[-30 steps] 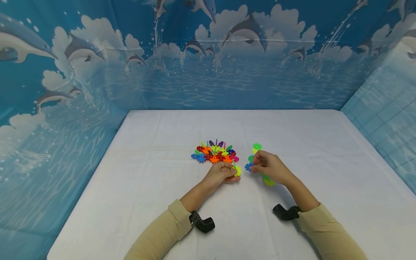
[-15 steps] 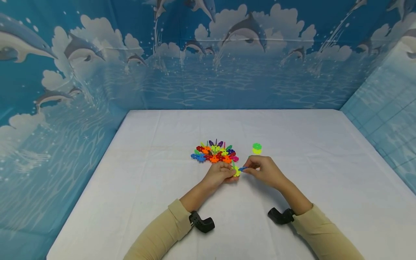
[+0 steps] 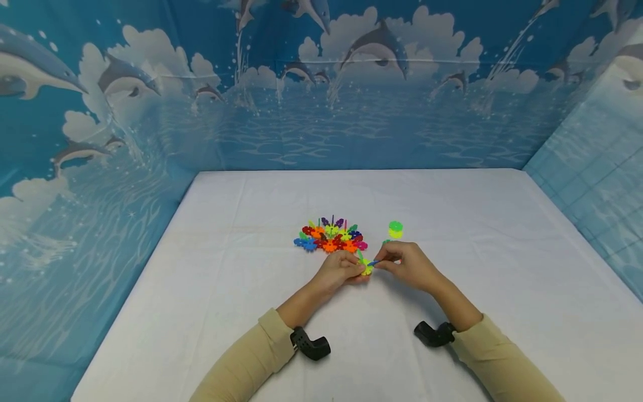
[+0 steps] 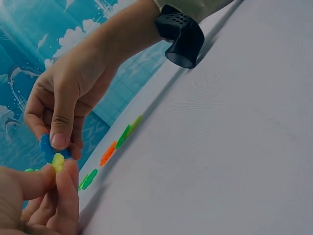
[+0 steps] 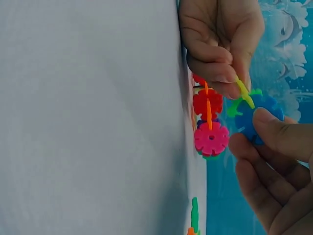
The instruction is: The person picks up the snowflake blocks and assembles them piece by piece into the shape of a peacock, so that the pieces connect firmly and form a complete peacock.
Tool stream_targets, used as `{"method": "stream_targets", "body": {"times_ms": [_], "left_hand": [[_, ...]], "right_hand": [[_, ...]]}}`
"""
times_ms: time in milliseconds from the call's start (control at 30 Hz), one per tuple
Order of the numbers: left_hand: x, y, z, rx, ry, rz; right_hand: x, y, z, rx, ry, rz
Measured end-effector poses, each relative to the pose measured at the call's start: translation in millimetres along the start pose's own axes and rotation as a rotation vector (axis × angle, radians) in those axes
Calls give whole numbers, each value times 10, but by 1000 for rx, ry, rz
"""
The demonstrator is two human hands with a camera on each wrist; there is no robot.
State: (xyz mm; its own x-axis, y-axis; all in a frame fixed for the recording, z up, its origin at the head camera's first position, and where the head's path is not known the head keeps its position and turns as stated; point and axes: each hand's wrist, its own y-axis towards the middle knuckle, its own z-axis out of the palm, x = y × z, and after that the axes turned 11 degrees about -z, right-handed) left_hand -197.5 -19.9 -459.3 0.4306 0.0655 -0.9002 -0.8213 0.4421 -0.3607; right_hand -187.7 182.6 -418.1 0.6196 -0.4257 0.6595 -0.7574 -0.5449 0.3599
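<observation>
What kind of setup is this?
Probably a staged recording booth, not a home: a white-covered table walled by a dolphin-print backdrop, with a pile of snowflake building discs and wrist-worn cameras.

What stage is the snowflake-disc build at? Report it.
Done: a cluster of many discs is already interlocked on the table. In hand: the right hand pinches a blue disc against the yellow disc held by the left hand. Left: loose discs lie beside the hands.

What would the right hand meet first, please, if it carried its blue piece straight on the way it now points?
Most likely the yellow-green piece pinched by the left hand; the right hand holds its blue piece right against it.
</observation>
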Motion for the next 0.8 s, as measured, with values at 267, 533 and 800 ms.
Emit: {"method": "stream_targets", "body": {"times_ms": [267,533,800], "left_hand": [[30,-9,17,-13,237,124],[39,21,10,-64,269,173],[28,71,21,-95,208,157]], "right_hand": [[-68,-21,-171,73,51,57],[-260,-124,-469,40,-124,275],[-455,-175,-516,70,-176,448]]}}
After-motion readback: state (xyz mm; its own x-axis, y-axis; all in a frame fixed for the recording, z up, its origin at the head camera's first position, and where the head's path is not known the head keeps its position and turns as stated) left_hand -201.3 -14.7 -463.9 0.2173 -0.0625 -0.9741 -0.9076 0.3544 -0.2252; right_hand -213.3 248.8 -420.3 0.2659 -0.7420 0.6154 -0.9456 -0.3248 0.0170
